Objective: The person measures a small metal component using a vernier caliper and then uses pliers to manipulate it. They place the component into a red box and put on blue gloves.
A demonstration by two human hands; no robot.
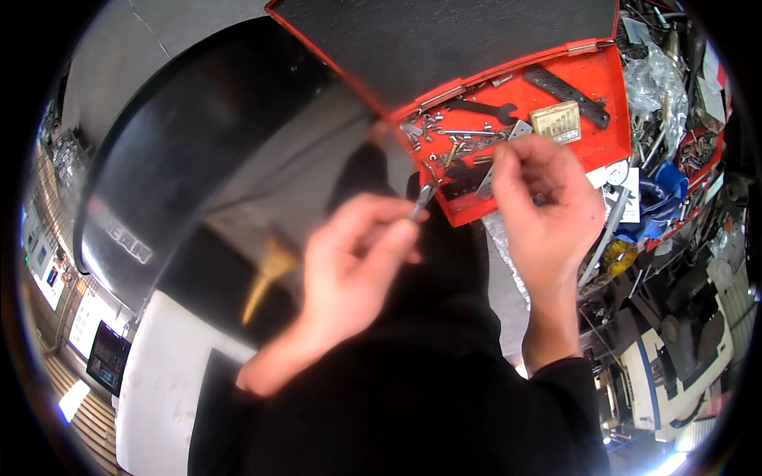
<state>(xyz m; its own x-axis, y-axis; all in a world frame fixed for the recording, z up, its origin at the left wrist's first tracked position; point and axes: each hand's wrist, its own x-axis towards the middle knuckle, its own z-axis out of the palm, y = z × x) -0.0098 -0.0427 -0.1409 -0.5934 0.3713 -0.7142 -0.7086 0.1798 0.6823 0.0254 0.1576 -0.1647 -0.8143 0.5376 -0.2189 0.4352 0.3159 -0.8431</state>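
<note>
My left hand [349, 258] pinches a small, slim silver metal piece [423, 201] between thumb and fingers, just off the near left corner of a red metal box [470, 213]. Over the box's near side is my right hand [549, 194], its thumb and forefinger pressed together. A silver strip with holes [520, 130] passes by those fingertips; whether they grip it or something smaller I cannot tell. Inside the box lie a dark open-ended wrench [482, 109], a black bar with holes [567, 95], a cream case of small bits [556, 122] and several loose screws and fittings.
The box's dark-lined lid [476, 40] is raised at the far side. A large black curved panel [198, 135] stands at left, with a blurred yellow object [266, 274] nearby. Plastic wrap [663, 83], a blue item [663, 194] and tools crowd the right. A white surface [167, 381] is lower left.
</note>
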